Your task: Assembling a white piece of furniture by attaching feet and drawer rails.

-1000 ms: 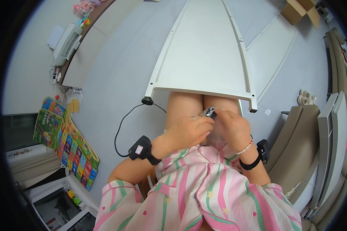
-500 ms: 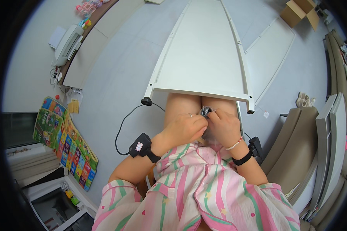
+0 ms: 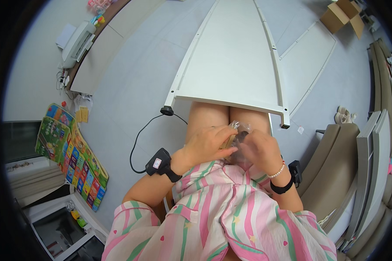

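Over my lap, a small clear plastic bag (image 3: 242, 126) with dark pieces inside is pinched in my left hand (image 3: 208, 144), its fingers and thumb closed at the bag's left side. My right hand (image 3: 265, 152) is at the bag's right side, fingers bent toward it and smeared by motion, so whether they grip anything is hidden. Just beyond both hands, a white panel with a raised frame (image 3: 231, 56) extends away from me, its near end over my thighs. A round black foot (image 3: 167, 111) is fitted at its near left corner; the near right corner bears none.
A second white panel (image 3: 311, 61) lies on the floor at the far right, by an open cardboard box (image 3: 342, 17). Grey boards (image 3: 370, 169) lean against the brown sofa (image 3: 331, 165) on the right. A black cable (image 3: 137, 141) loops on my left. A colourful mat (image 3: 76, 156) lies farther left.
My right hand has moved slightly right and down, away from my left hand. The left hand's fingers have spread somewhat, and more of the clear bag shows between the hands.
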Action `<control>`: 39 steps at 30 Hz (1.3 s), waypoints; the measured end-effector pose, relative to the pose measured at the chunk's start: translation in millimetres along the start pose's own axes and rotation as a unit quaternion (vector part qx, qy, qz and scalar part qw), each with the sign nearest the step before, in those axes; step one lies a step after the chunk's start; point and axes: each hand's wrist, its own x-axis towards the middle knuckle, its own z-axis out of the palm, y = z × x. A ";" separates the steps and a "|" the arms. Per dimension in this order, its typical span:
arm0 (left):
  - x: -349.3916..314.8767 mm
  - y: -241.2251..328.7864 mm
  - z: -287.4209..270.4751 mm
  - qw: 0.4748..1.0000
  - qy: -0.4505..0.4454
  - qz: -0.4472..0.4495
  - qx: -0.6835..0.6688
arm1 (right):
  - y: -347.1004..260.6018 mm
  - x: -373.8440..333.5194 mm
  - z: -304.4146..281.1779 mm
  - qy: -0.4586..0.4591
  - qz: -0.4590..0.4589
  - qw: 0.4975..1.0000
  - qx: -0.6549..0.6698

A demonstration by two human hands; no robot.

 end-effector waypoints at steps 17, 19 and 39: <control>33.5 2.3 7.6 0.992 -0.065 0.092 -0.064 | -8.6 -17.1 -19.5 0.105 0.089 0.963 0.232; 40.9 3.6 12.1 0.988 -0.095 0.099 -0.064 | -7.5 -23.1 -26.5 0.093 0.068 0.977 0.179; 82.0 27.6 103.7 0.628 -0.057 -0.387 -0.672 | 19.8 -48.7 -30.1 0.281 0.092 0.920 -0.257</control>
